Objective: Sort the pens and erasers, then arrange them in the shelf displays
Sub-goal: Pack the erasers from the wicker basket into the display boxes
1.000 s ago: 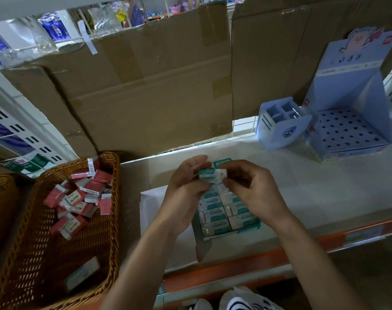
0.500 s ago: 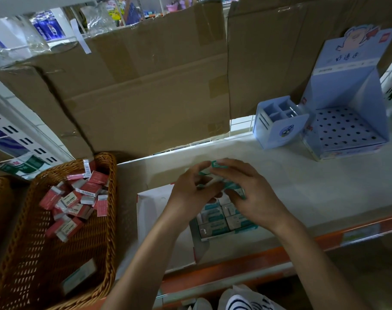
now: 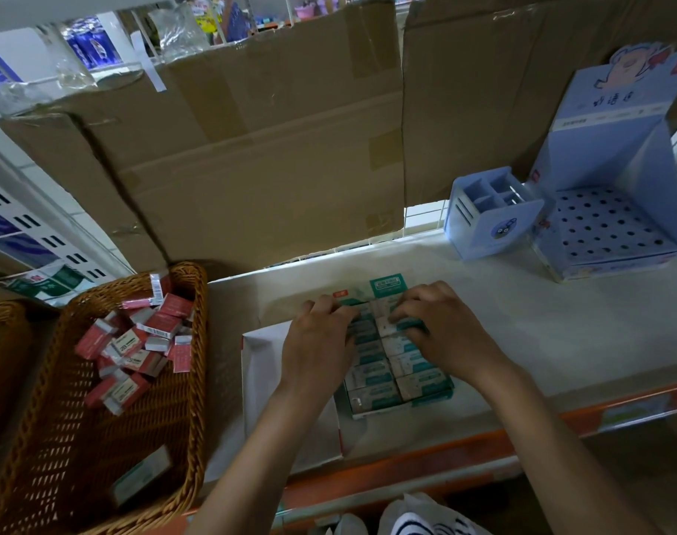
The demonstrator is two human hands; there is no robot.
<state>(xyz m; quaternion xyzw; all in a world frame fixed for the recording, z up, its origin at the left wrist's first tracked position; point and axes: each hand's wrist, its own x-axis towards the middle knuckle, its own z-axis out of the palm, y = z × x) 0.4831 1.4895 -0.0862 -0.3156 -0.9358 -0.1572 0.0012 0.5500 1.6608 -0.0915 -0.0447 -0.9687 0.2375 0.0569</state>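
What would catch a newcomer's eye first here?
The left hand and right hand meet at the centre of the shelf, on the back rows of neatly packed teal erasers. Left of them a wicker basket holds a jumble of red erasers. At far right stands a blue display stand, its holes empty.

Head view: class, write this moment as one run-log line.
left hand: touching teal erasers | right hand: touching teal erasers | red erasers: in wicker basket

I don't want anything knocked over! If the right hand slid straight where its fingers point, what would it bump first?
Probably the left hand, just across the teal-and-white boxed erasers the right hand rests on; depth is unclear.
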